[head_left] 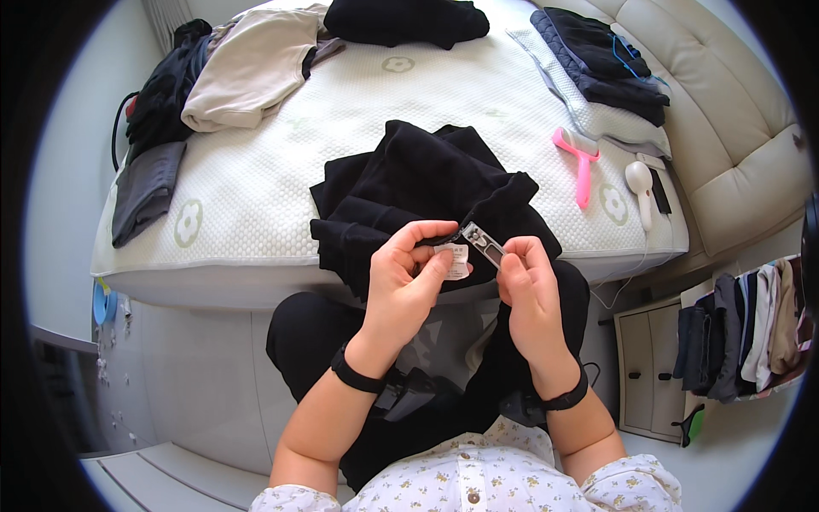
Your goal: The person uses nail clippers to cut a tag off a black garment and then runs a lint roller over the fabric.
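At the bed's (264, 183) near edge, the garment (418, 179) is risking a nick, because the left hand (409, 273) and right hand (533, 294) are working close against it: the right clamping the clipper (479, 238), the left pinching the label (458, 263). The garment is looking black and heaped; the clipper, silvery; the label, white.

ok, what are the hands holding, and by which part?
Left hand: the white label at the black garment's edge, pinched by its left side. Right hand: a small silver clipper, gripped by its lower end.
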Available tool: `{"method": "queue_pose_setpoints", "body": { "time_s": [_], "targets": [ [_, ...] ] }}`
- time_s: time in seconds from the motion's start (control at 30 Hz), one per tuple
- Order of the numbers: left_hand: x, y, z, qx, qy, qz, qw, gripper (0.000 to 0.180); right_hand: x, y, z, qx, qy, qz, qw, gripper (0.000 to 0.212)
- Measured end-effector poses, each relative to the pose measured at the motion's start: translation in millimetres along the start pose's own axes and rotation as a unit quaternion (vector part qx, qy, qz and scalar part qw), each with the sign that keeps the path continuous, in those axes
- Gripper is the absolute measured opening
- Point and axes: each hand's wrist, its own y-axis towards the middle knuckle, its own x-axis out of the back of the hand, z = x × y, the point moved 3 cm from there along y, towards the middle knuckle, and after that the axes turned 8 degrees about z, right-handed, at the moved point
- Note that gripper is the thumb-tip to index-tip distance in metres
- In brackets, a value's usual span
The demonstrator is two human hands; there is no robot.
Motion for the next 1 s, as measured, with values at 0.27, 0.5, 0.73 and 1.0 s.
{"method": "queue_pose_setpoints", "body": {
  "time_s": [0.27,0.5,0.73,1.0],
  "targets": [
    [-4,2,-3,-0.015,0.033,0.004,0.999,0.029,-5,-14,-14,0.01,-0.04,-0.017,0.999,0.028],
    [-2,5,3,-0.053,0.187,-0.008,0.981,0.032,-4,-15,-15,-0.012,-0.059,-0.004,0.998,0.032],
    [-2,3,2,-0.038,0.198,-0.008,0.979,0.032,-5,-15,-19,0.018,-0.094,-0.036,0.995,0.029],
    [-3,3,2,-0.044,0.198,-0.015,0.979,0.032,-4,-16,-14,0.014,-0.08,-0.038,0.996,0.028]
  ]
}}
